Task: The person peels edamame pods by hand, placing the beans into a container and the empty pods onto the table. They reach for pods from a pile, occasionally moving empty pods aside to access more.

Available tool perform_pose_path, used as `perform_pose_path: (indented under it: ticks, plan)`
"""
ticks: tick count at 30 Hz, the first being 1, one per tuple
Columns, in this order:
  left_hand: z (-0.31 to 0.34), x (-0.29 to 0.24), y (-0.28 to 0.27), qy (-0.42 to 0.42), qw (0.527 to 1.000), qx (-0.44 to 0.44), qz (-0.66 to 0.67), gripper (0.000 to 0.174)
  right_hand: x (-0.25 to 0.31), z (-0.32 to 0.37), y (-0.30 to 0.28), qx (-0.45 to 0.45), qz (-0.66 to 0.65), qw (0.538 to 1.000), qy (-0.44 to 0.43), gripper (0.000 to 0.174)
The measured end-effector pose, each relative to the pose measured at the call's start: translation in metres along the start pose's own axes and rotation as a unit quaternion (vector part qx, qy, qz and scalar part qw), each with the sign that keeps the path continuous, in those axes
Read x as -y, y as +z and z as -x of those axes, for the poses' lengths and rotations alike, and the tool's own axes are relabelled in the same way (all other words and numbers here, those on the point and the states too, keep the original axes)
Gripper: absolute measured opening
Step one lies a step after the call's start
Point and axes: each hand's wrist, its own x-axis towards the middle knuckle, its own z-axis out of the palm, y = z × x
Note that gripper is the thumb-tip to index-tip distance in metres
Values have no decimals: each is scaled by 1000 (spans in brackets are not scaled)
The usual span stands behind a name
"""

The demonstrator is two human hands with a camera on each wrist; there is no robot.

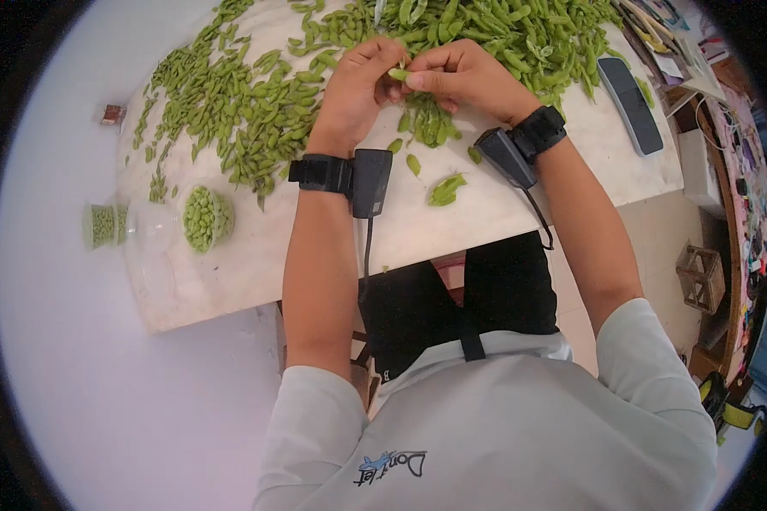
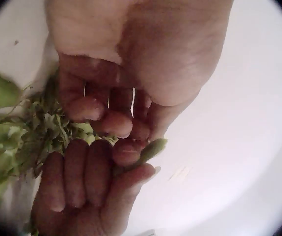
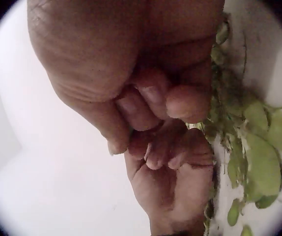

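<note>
Both hands meet over the table, at the near edge of a big heap of green soybean pods (image 1: 520,43). Between the fingertips is one small green pod (image 2: 155,147). My right hand (image 1: 477,78) pinches it with thumb and forefinger. From the other side my left hand (image 1: 354,89) grips its end, the fingers curled; in the right wrist view the pod is hidden behind the fingers. Just below the hands lie flattened pods (image 1: 432,126), and a loose pod piece (image 1: 446,190) lies closer to the body.
More pods (image 1: 273,123) spread over the left of the table (image 1: 256,264). A clear tub of shelled beans (image 1: 207,220) stands at the left, with another tub (image 1: 100,226) beyond it. A dark, long phone-like device (image 1: 631,106) lies at the right edge.
</note>
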Motion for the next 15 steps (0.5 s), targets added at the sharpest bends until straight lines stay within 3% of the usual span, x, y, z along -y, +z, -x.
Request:
perform_pose_path:
  ticks: [5,8,15]
  plan:
    - [-5,0,1,39,992,-108,-51,16,0,2,4,3,44,999,-14,24]
    - [-6,-2,-3,117,985,-127,-16,13,3,1,7,-39,51,998,-24,23]
    - [-5,-5,5,101,992,-69,-16,20,1,-2,-2,-159,16,986,-45,26]
